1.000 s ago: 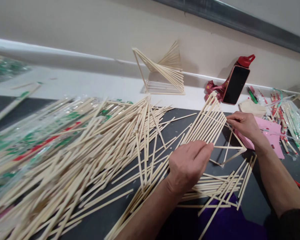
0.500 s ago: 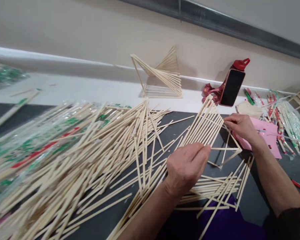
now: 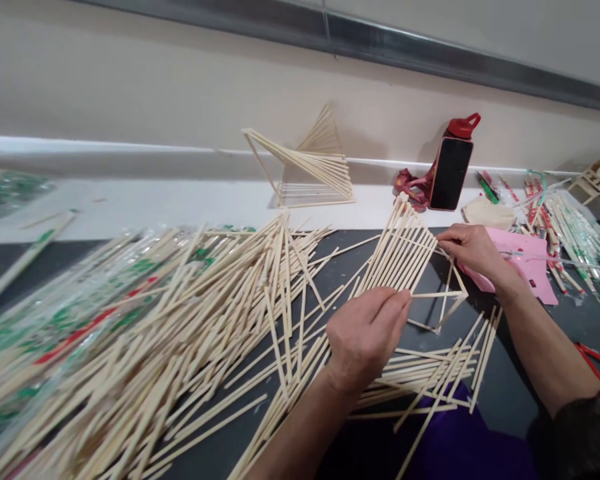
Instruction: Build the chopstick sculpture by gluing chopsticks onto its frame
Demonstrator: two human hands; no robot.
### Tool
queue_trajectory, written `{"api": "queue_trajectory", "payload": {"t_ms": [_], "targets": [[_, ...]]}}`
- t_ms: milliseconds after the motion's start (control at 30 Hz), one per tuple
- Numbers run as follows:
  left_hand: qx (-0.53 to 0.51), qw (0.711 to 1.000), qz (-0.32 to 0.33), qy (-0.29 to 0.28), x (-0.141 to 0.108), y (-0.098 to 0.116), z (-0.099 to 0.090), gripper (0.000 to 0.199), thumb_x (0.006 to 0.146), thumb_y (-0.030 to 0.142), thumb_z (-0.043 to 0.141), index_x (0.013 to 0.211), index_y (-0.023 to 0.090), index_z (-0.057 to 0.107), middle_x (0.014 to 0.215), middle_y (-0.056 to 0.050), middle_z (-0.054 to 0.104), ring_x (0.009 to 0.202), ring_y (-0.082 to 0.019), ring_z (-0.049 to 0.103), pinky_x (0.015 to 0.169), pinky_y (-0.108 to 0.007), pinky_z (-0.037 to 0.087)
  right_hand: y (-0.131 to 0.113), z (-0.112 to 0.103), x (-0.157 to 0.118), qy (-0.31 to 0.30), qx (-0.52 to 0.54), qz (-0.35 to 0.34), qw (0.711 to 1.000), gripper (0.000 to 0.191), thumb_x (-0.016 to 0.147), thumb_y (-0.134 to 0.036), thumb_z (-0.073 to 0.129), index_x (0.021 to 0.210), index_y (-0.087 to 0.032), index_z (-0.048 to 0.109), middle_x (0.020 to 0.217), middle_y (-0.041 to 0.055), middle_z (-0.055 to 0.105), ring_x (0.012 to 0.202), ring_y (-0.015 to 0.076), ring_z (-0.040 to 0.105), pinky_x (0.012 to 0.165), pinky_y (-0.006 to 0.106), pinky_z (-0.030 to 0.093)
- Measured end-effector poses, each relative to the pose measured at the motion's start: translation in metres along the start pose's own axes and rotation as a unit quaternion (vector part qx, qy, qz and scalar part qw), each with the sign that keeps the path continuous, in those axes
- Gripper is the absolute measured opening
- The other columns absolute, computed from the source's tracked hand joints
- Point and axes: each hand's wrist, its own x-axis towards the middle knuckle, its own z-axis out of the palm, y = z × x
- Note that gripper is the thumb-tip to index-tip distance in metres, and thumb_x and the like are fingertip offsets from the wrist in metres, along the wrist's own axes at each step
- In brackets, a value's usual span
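Observation:
Between my hands is a chopstick frame [image 3: 403,263], with a row of parallel sticks fanned out on its left side and open triangular edges reaching right. My left hand [image 3: 365,337] is closed on the frame's near edge, thumb and fingers pinched together. At the far right edge of the row, my right hand [image 3: 473,250] pinches the end of a stick; its fingertips partly hide the joint. Loose chopsticks [image 3: 430,367] lie crossed on the dark table just below the frame. A large heap of bare chopsticks [image 3: 200,333] spreads left of my left hand.
Packs of wrapped chopsticks [image 3: 95,293] lie far left, with more packs [image 3: 575,227] at right. A twisted chopstick model [image 3: 325,177] stands on the white ledge. A phone [image 3: 451,175] leans by a red-capped bottle [image 3: 463,127]. Pink paper [image 3: 530,257] lies beside my right hand.
The camera view has shifted slightly, so the scene sits a little further left. Both hands keep the same hold on the chopstick frame.

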Motion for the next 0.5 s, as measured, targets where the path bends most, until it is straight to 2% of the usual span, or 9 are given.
{"api": "queue_trajectory", "payload": {"t_ms": [500], "targets": [[0.0, 1.0, -0.004, -0.003, -0.0002, 0.0011, 0.0004, 0.009, 0.083, 0.012, 0.064, 0.092, 0.016, 0.064, 0.076, -0.001, 0.069, 0.066, -0.012, 0.063, 0.058, -0.022, 0.049, 0.0018, 0.0007, -0.0003, 0.003, 0.005, 0.001, 1.0, 0.02, 0.081, -0.018, 0.059, 0.085, -0.02, 0.078, 0.083, 0.0043, 0.075, 0.073, 0.0163, 0.066, 0.068, 0.028, 0.047]]}}
